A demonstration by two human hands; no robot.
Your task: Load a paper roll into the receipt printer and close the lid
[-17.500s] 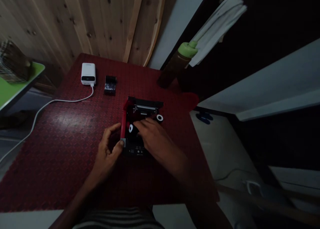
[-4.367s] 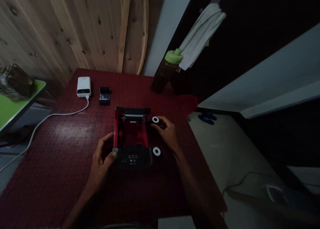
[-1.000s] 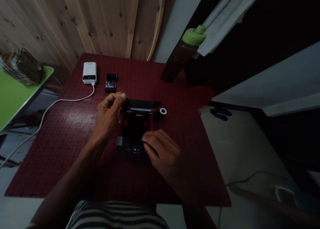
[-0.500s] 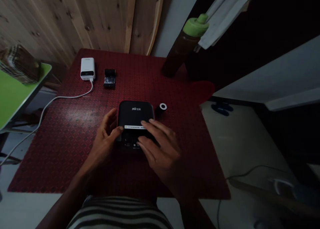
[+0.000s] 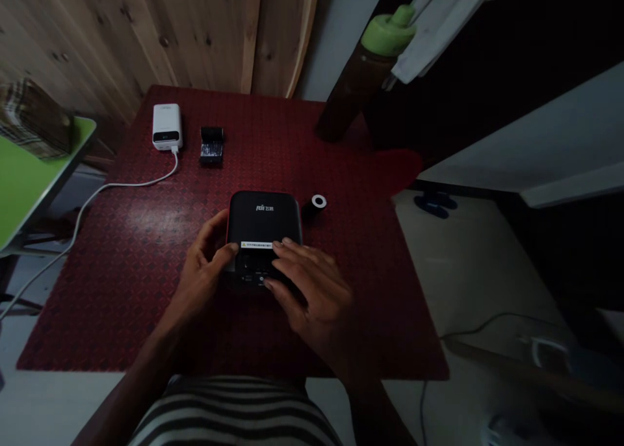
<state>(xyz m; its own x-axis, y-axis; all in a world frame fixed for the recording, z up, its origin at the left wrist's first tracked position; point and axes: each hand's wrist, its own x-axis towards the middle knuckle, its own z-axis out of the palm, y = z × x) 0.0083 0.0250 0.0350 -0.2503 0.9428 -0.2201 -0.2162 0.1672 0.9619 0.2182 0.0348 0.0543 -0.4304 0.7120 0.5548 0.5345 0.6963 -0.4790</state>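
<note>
A small black label printer (image 5: 264, 218) with white lettering and a white warning strip sits on the red table in front of me. My left hand (image 5: 207, 261) grips its left side, thumb at the front left corner and fingers along the side. My right hand (image 5: 312, 283) lies over the front right part, fingers stretched out with their tips at the warning strip. Its thumb tip touches the front panel, beside a small lit button mark (image 5: 262, 279). The panel's right part is hidden under this hand. Just right of the printer lies a black roll with a white core (image 5: 318, 202).
On the patterned red table (image 5: 121, 303) are a white power bank (image 5: 166, 126) with a white cable (image 5: 131, 184), a black ribbon roll (image 5: 211, 145) and a dark bottle with a green cap (image 5: 387, 35). A green table (image 5: 24, 179) with a checked bag stands left.
My right thumb has shifted slightly left on the front panel, and the right fingers lie closer together on the printer. My left hand keeps its hold. The view has shifted slightly.
</note>
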